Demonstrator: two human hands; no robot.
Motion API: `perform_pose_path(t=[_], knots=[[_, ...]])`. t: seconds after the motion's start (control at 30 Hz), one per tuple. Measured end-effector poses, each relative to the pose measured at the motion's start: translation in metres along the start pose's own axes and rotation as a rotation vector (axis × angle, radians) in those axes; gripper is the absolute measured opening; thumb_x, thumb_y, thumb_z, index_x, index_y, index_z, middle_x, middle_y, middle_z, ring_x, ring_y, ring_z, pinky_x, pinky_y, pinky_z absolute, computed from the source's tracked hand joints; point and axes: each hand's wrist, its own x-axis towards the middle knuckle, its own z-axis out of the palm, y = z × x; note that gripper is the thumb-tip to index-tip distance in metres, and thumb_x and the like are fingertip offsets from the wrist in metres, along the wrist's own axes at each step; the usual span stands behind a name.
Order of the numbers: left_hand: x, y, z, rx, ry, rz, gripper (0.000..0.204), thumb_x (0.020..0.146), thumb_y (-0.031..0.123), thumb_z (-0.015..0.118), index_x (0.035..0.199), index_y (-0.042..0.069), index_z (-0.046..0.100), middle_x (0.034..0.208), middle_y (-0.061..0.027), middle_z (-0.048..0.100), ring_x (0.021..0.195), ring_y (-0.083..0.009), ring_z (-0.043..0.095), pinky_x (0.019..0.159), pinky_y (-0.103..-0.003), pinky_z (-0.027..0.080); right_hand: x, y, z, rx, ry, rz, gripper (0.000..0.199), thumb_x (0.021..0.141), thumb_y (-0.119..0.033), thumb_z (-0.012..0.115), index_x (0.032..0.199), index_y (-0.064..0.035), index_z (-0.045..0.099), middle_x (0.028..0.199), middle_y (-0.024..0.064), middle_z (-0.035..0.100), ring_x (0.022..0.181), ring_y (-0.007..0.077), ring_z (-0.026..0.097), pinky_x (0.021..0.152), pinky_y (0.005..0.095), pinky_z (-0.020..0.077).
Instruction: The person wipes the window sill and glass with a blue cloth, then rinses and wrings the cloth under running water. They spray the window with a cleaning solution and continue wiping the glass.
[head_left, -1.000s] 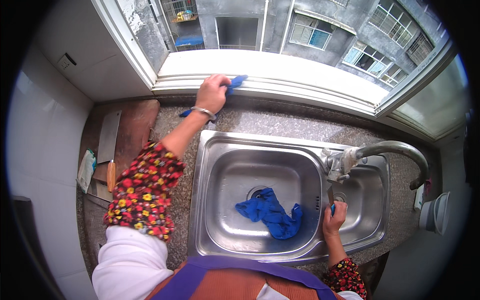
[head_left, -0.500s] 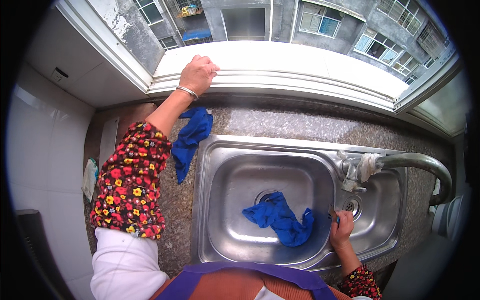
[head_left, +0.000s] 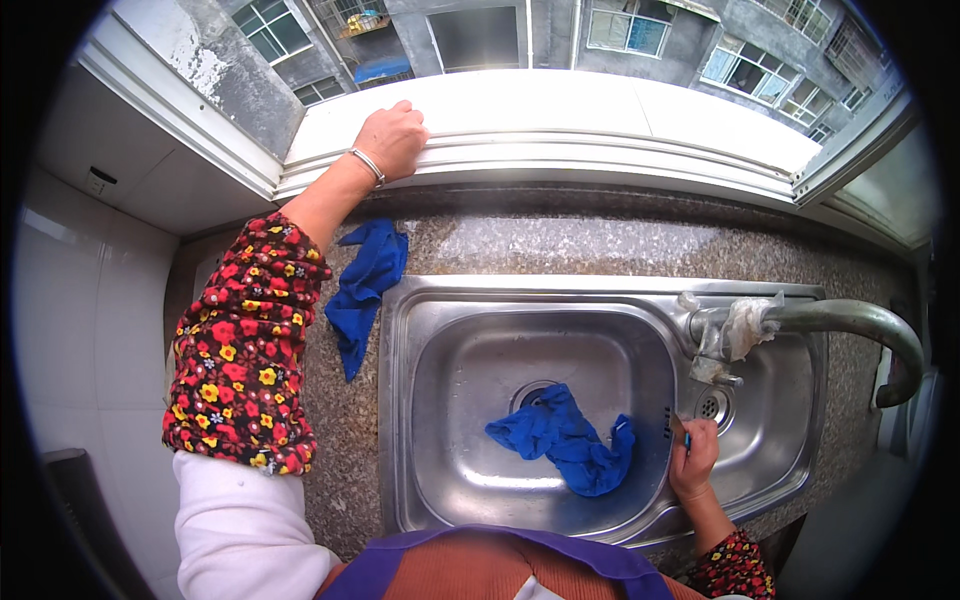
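My left hand rests on the white window sill, fingers curled, with nothing in it; a bangle is on the wrist. Below it a blue cloth lies on the speckled stone counter, just left of the steel sink. A second blue cloth lies crumpled in the basin beside the drain. My right hand sits on the ridge at the basin's right side, fingers closed around a small blue thing that is mostly hidden.
A curved metal tap with white wrapping at its base reaches over the sink's right part, above a small drain hole. The open window shows buildings outside. White tiled wall stands at the left.
My left hand let go of the blue cloth it held on the sill; the cloth now lies on the counter left of the sink. The right hand has stayed at the basin's edge.
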Motion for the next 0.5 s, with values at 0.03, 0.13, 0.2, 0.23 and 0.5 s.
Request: perform_pose_path(t=[0.03,0.13,0.2,0.23,0.5], knots=[[0.002,0.002,-0.001,-0.002,-0.032,-0.026,0.009,0.067,0.011,0.056,0.061,0.008,0.061,0.073,-0.0064,0.058,0.081,-0.0223,0.055,0.067,-0.032,0.048,0.000,0.000,0.000,0.002,0.007,-0.012,0.031,0.063,0.008,0.052,0.092,-0.0018,0.052,0.081,0.0154,0.051,0.070,0.0319,0.051,0.061,0.0385,0.0429],[0.010,0.007,-0.002,-0.015,-0.150,-0.088,0.010,0.064,0.009,0.054,0.065,0.006,0.063,0.074,-0.0104,0.061,0.079,-0.0264,0.059,0.068,-0.034,0.049,0.000,0.001,0.000,0.006,0.011,-0.010,0.030,0.063,0.008,0.052,0.092,-0.0017,0.052,0.081,0.0154,0.051,0.070,0.0319,0.051,0.061,0.0382,0.0428],[0.015,0.006,-0.007,-0.005,-0.231,-0.106,0.015,0.062,0.007,0.053,0.071,0.005,0.066,0.075,-0.0126,0.064,0.077,-0.0292,0.062,0.069,-0.035,0.051,-0.001,0.001,0.000,0.008,0.010,0.004,0.030,0.063,0.008,0.053,0.092,-0.0017,0.052,0.081,0.0155,0.051,0.070,0.0320,0.051,0.061,0.0380,0.0428],[0.019,0.004,-0.010,-0.011,-0.282,-0.069,0.016,0.062,0.007,0.053,0.071,0.005,0.066,0.075,-0.0134,0.064,0.076,-0.0297,0.062,0.069,-0.035,0.051,-0.001,0.001,0.000,0.006,0.013,0.006,0.030,0.063,0.008,0.053,0.091,-0.0017,0.052,0.081,0.0156,0.051,0.070,0.0320,0.051,0.061,0.0380,0.0428],[0.054,-0.010,-0.030,-0.491,0.263,-0.291,0.016,0.081,0.012,0.054,0.083,0.017,0.068,0.088,-0.0036,0.064,0.082,-0.0230,0.061,0.071,-0.033,0.050,0.000,0.002,0.000,0.015,0.029,0.048,0.028,0.064,0.006,0.055,0.090,-0.0020,0.053,0.079,0.0152,0.051,0.069,0.0319,0.051,0.060,0.0376,0.0429]])
